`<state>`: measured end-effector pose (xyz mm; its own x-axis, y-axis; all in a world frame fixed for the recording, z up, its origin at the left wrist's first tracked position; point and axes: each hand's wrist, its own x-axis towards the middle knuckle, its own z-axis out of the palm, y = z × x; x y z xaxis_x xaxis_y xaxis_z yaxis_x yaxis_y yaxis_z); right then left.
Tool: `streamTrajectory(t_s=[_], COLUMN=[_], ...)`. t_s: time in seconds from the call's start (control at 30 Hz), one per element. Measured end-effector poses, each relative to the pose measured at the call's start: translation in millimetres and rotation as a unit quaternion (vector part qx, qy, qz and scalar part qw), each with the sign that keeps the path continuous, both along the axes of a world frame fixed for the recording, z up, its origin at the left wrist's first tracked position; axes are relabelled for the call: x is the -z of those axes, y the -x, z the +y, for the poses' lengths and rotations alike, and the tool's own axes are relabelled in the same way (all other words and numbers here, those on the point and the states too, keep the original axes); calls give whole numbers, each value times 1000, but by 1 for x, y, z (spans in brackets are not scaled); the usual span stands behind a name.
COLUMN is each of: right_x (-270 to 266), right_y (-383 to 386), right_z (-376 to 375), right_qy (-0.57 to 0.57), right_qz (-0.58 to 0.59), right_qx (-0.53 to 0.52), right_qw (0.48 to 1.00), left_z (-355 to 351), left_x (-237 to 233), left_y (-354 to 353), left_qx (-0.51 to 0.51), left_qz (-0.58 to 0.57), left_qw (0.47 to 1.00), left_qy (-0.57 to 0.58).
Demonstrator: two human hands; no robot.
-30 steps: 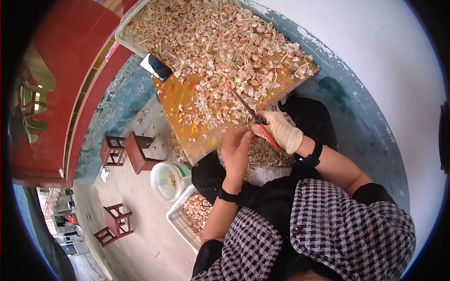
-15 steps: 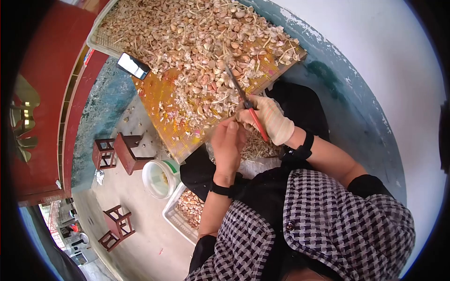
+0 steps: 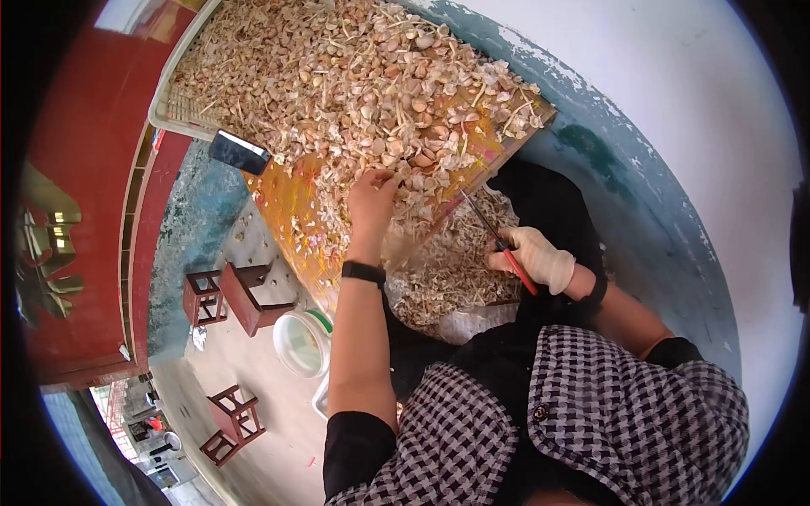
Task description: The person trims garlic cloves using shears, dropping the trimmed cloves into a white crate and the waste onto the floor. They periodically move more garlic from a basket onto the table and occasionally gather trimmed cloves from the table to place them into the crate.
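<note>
My left hand (image 3: 369, 207) is bare and reaches over the board, its curled fingertips in the pile of garlic cloves (image 3: 371, 110). Thumb and fingers look bent together; whatever is between them is too small to make out. Lower right, my right hand (image 3: 540, 258), in a pale glove, grips red-handled scissors (image 3: 504, 244). Their dark blades point up and left, past the edge of the yellow-orange board (image 3: 291, 215). Below that edge lies a heap of dry garlic stalks and skins (image 3: 460, 270), with clear plastic (image 3: 477, 322) at its near side.
A phone (image 3: 239, 152) lies at the board's left corner beside a white basket (image 3: 164, 97). A white bucket (image 3: 301, 344) stands on the floor, left of my left arm. Dark red wooden stools (image 3: 232, 424) are farther left. The wall (image 3: 624, 152) curves along the right.
My hands have come apart. The left one has moved up and left to the garlic pile; the right one, with the scissors, has moved down and right, off the board.
</note>
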<state>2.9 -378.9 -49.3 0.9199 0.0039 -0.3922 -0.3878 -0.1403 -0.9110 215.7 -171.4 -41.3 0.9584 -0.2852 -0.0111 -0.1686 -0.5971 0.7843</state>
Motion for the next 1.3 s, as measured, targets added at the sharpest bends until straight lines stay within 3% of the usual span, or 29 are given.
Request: streamTrajectory(t_s=[0.13,0.23,0.43,0.53,0.57,0.6,0.63,0.67,0.77,0.9,0.93,1.03,1.07,1.17,1.3], right_x=[-9,-8,-17,7,7,-3,-8,3,-1,-25,-29,-39,-46,-70,-79], right_y=[-4,-4,-2,2,4,4,3,2,-3,-18,-21,-29,-33,-38,-57], right_z=[-16,-17,-16,-17,-20,-22,-23,-27,-23,-9,-5,5,7,22,37], right_qy=[126,91,39,45,31,17,2,4,-51,60,96,168,255,320,366], right_qz=[-9,-49,5,-44,-36,-29,-21,2,24,-55,-73,-109,-119,-191,-138], right_qx=[-34,8,25,47,56,62,66,63,82,2,-17,-68,-104,-97,-110], right_qw=[991,995,999,997,997,998,998,998,995,997,993,977,954,923,914], left_z=[-15,-18,-24,-8,-1,7,14,24,46,62,69,75,81,89,106], left_x=[-7,-19,-11,2,-1,-11,-19,-14,-11,-22,-20,-20,-16,-27,-5], left_y=[-12,-6,0,-11,-15,-17,-18,-22,-21,-5,-3,13,16,33,30], left_qx=[68,74,64,28,-4,-38,-71,-110,-108,-75,-9,-69,-65,-87,-188], left_qz=[-52,-59,-127,-116,2,119,230,265,330,364,366,308,285,229,228], left_qw=[980,969,948,977,999,986,939,889,796,738,718,788,807,857,809], left_qy=[-178,-227,-283,-174,-35,106,244,356,496,563,591,528,513,453,508])
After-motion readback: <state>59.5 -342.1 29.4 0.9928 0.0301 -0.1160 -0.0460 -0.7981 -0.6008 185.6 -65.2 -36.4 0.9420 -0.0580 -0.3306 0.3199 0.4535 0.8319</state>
